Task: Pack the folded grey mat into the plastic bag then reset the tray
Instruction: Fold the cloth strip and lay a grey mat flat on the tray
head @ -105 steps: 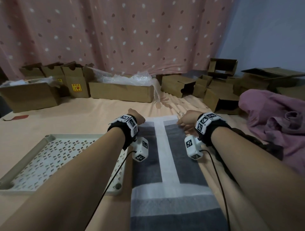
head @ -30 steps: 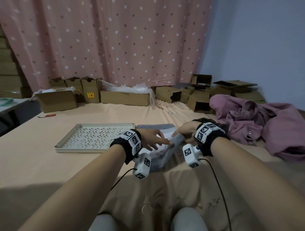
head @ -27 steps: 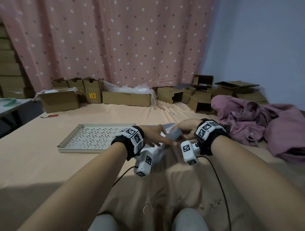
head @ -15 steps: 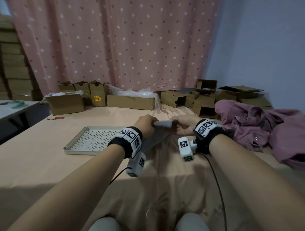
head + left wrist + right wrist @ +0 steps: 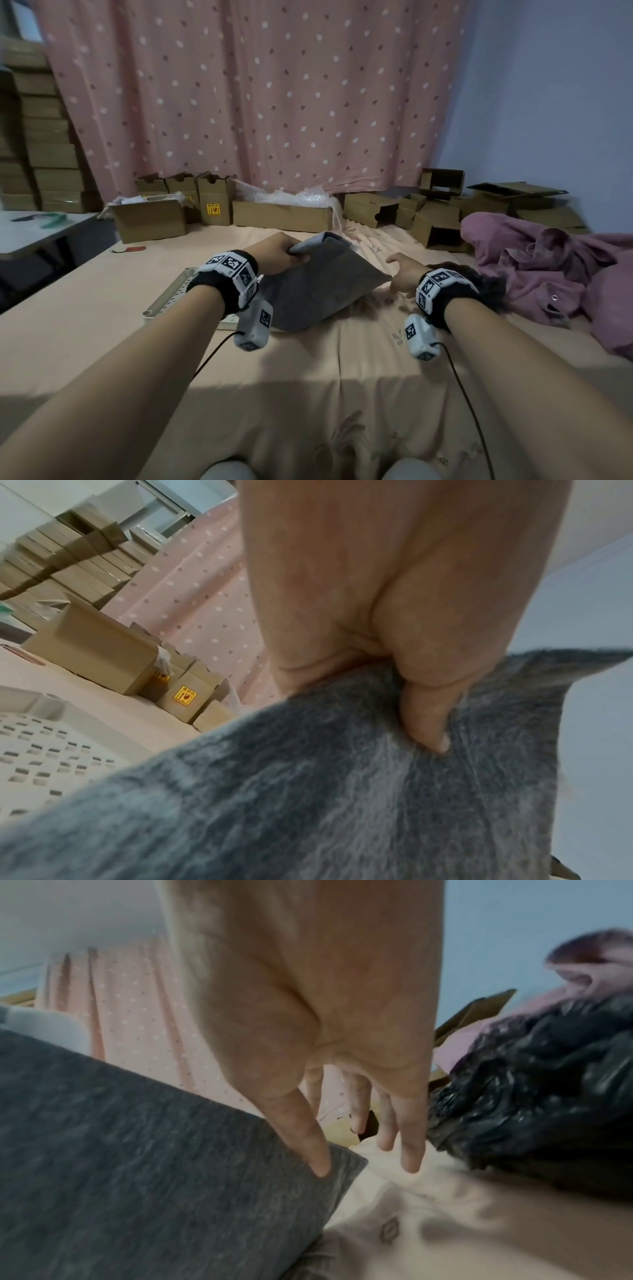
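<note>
Left hand lifts the folded grey fleecy mat off the peach bedsheet; right hand is loose beside it.

The left hand (image 5: 274, 251) grasps the far edge of the folded grey fleecy mat (image 5: 315, 291), thumb pressed into the pile, so the mat slopes down to the peach bedsheet (image 5: 308, 377) and overlaps the right edge of the pale perforated plastic tray (image 5: 164, 301). The right hand (image 5: 404, 277) is released, fingers spread, thumb tip by the mat's right corner. A crumpled black plastic bag (image 5: 534, 1096) lies just right of it.
</note>
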A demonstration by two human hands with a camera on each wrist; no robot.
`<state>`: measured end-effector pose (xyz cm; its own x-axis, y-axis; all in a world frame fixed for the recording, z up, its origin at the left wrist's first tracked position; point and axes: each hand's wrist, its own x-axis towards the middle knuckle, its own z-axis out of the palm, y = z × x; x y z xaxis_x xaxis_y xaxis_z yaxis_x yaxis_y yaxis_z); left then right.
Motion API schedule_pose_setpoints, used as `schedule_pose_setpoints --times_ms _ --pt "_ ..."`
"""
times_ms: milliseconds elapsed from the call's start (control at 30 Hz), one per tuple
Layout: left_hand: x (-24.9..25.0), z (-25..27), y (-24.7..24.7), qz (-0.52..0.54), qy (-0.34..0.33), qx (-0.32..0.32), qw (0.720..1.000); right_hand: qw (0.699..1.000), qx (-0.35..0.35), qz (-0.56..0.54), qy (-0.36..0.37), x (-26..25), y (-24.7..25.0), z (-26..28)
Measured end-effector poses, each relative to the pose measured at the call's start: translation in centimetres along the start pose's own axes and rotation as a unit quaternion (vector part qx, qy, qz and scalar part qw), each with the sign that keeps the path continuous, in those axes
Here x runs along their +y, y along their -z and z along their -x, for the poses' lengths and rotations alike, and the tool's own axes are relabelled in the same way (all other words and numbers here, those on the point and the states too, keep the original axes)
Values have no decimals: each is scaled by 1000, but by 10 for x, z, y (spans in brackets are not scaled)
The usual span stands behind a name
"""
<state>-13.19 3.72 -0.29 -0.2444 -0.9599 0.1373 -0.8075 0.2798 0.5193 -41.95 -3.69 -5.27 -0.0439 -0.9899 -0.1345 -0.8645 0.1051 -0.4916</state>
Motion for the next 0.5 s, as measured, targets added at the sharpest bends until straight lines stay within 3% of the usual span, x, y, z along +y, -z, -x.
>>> schedule_pose_setpoints --times_ms 100,200,333,500 --pt "-9 -4 6 18 19 -15 1000 1000 -1 14 17 -8 -5 -14" --pt "-17 -6 12 37 34 -14 999 990 -3 134 35 -6 -12 -26" --pt "-32 -7 18 93 61 -14 994 980 23 195 19 -6 -18 -41" --pt "-54 0 33 162 120 47 978 993 15 105 54 -27 18 -37"
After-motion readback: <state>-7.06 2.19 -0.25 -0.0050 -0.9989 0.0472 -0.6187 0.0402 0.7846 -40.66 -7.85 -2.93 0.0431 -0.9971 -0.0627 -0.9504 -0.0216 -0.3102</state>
